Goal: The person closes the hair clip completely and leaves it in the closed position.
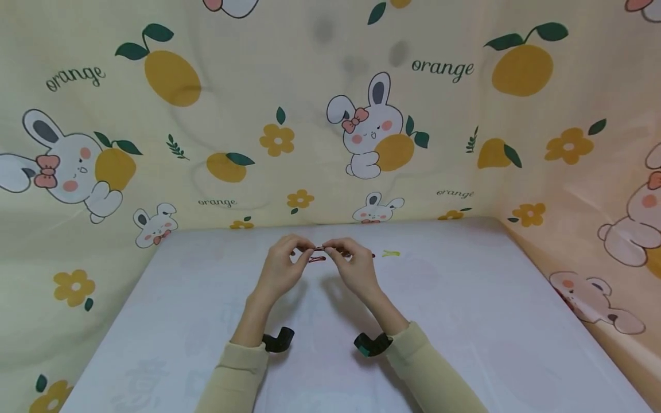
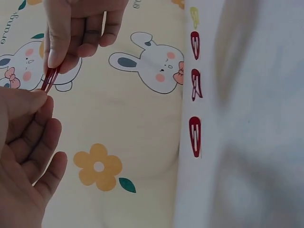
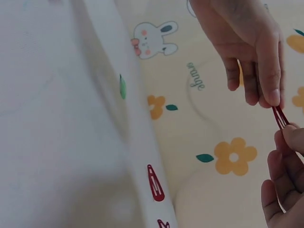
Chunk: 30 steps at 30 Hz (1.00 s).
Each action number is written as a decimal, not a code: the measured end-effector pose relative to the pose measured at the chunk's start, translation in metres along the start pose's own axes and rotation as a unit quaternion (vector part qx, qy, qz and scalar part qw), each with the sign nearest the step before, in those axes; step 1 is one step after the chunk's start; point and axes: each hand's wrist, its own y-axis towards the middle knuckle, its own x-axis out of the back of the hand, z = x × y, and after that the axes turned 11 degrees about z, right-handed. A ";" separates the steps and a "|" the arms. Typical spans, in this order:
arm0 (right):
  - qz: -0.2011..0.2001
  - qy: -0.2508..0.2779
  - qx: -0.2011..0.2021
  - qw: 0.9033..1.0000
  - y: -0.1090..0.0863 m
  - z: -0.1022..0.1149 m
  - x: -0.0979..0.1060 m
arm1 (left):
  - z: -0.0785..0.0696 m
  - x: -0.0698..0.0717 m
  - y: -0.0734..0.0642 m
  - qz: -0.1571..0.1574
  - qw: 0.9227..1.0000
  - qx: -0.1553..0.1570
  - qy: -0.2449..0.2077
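My left hand (image 1: 281,267) and right hand (image 1: 355,268) meet above the far part of the table. Between them is a red snap hair clip (image 2: 50,79), pinched by thumb and fingertips at each end. In the left wrist view a row of red hair clips lies below the hands: one clip (image 2: 195,137), a second (image 2: 196,85) whose parts look spread, and a third (image 2: 195,45). A yellow hair clip (image 1: 391,253) lies right of the right hand. The right wrist view shows a green hair clip (image 3: 122,87) on the table.
The white table (image 1: 320,367) ends at a hanging cloth (image 1: 310,172) printed with rabbits and oranges, which also runs along the sides. Black wrist devices (image 1: 279,340) sit at both cuffs.
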 end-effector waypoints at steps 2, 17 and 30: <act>0.005 -0.007 -0.006 1.000 -0.002 -0.001 0.000 | -0.001 -0.002 -0.001 0.005 1.000 0.007 -0.004; 0.015 -0.026 0.015 0.999 -0.006 -0.006 -0.004 | -0.001 -0.007 -0.003 0.014 0.999 0.034 0.030; 0.027 -0.028 0.017 0.999 -0.008 -0.007 -0.003 | -0.003 -0.006 -0.004 0.029 0.998 0.054 0.027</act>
